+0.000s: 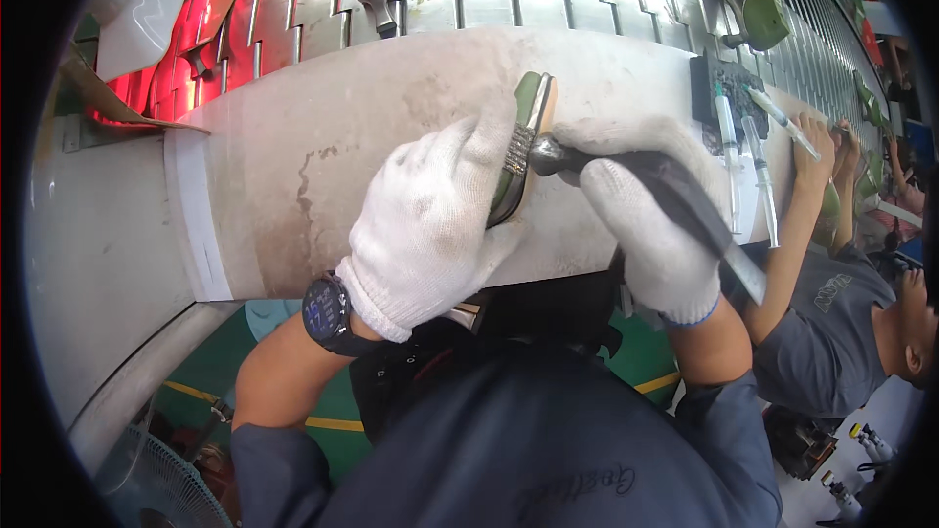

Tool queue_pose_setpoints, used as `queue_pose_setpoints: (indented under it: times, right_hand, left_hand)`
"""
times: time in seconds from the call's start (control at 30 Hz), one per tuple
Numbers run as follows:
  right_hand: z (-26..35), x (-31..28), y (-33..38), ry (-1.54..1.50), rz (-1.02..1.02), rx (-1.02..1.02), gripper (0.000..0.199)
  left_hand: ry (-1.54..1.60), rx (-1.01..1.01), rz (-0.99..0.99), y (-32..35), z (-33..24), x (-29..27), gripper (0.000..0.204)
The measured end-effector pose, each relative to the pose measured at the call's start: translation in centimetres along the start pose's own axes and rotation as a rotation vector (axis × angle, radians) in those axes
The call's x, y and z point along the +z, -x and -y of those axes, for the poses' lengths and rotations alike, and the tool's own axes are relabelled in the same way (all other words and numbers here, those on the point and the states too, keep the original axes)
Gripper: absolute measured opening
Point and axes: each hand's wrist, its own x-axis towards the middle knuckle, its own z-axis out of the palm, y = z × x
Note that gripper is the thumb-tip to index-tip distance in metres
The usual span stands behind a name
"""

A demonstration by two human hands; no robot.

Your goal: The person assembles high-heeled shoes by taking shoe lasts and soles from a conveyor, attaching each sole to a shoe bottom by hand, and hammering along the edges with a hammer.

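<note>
Above the middle of a pale table [421,68], a white-gloved left hand [425,210] wraps a green shoe [518,152], apparently to steady it. A dark tool's [675,188] rounded metal end sits against or just beside the shoe; the gloved right hand [653,240] grips it near that end, probably for control. Syringes [727,127] lie near the table's right edge, seemingly within reach.

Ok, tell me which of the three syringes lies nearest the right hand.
The leftmost syringe, running almost straight up the picture, is closest to the right hand. The middle syringe and rightmost syringe lie farther off and slant more.
</note>
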Motion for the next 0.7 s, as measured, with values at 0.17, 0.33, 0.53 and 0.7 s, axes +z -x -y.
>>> queue_pose_setpoints:
  times: [0.17, 0.33, 0.53, 0.7]
  right_hand:
    - [1.1, -0.6, -1.5, 0.183, 0.06, 0.017, 0.022]
    - [-0.1, -0.6, -3.4, 0.197, -0.059, -0.127, 0.015]
    - [0.9, -0.4, -5.4, 0.05, -0.082, 0.042, 0.017]
    - [1.0, -0.1, -2.9, 0.173, 0.096, -0.143, 0.016]
  left_hand:
    - [0.054, -0.016, -0.003, -0.2, -0.1, -0.2, 0.104]
    - [0.079, -0.002, 0.014, -0.4, -0.3, -0.4, 0.108]
    - [0.046, -0.021, 0.022, 0.0, 0.1, -0.4, 0.108]
    - [0.064, -0.043, 0.031, 0.3, -0.1, -0.5, 0.105]
